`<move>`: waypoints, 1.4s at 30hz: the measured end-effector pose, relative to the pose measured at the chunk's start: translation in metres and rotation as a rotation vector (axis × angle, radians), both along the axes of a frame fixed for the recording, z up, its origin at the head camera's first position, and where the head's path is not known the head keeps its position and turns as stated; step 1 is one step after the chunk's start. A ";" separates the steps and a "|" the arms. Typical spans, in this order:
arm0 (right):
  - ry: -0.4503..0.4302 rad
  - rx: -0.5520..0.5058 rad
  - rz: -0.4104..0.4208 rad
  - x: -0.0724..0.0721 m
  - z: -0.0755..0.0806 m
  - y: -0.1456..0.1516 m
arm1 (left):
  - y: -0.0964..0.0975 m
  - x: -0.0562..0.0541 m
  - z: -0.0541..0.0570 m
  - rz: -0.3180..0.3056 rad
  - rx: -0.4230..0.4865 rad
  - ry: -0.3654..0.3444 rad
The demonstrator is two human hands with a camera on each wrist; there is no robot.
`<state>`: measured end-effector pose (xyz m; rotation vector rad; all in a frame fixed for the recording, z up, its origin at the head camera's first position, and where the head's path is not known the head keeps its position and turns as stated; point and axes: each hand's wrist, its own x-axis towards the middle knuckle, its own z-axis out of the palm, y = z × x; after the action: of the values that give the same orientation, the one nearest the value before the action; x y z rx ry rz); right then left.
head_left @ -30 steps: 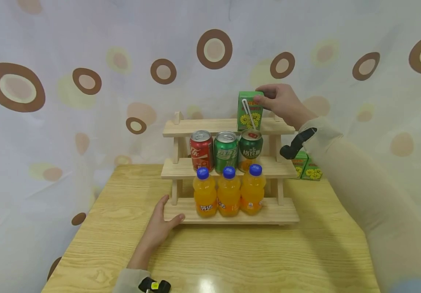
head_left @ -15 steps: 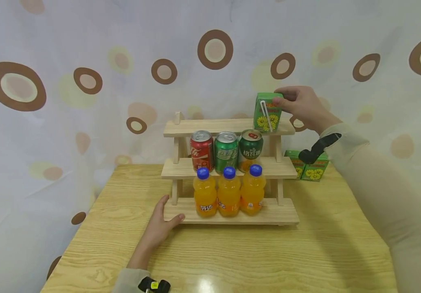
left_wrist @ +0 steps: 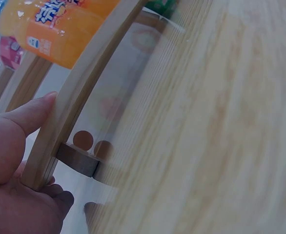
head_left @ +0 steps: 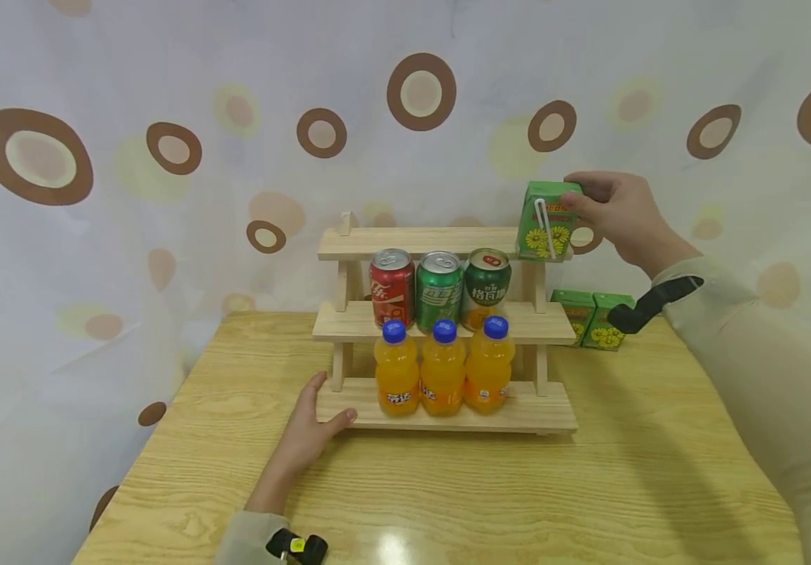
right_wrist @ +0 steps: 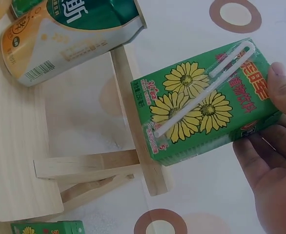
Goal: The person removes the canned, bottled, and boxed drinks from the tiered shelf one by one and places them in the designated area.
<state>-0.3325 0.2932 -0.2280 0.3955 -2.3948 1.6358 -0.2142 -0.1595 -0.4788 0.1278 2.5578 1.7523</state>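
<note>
My right hand [head_left: 620,216] holds a green drink carton [head_left: 549,224] by its upper part, thumb in front and fingers behind. The carton bears yellow flowers and a white straw; it is slightly tilted at the right end of the top tier of a wooden three-tier rack [head_left: 441,239]. In the right wrist view the carton [right_wrist: 201,102] overlaps that tier's edge, and I cannot tell whether they touch. My left hand [head_left: 307,431] grips the left end of the bottom tier, its thumb on top and fingers curled beneath, as the left wrist view shows.
On the middle tier stand a red can [head_left: 392,290], a green can [head_left: 439,292] and a dark green can [head_left: 486,290]. Three orange soda bottles [head_left: 444,369] stand on the bottom tier. Behind the rack's right side, two more green cartons [head_left: 606,322] sit on the wooden table [head_left: 405,486].
My right hand has carried the carton rightward along the top tier, from above the dark green can to the tier's right end. My left hand keeps its grip on the rack.
</note>
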 end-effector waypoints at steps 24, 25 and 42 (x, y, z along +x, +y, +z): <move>-0.038 -0.251 0.015 0.055 -0.026 0.074 | -0.002 0.001 -0.003 0.009 0.007 -0.033; -0.043 -0.231 0.002 0.056 -0.028 0.078 | -0.002 0.000 -0.003 0.007 0.007 -0.033; -0.025 -0.018 -0.114 0.071 -0.064 0.128 | -0.001 0.001 -0.002 -0.001 0.016 -0.021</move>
<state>-0.2614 0.4211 -0.2922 0.2324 -2.3721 1.6201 -0.2128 -0.1605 -0.4807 0.1106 2.5285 1.7646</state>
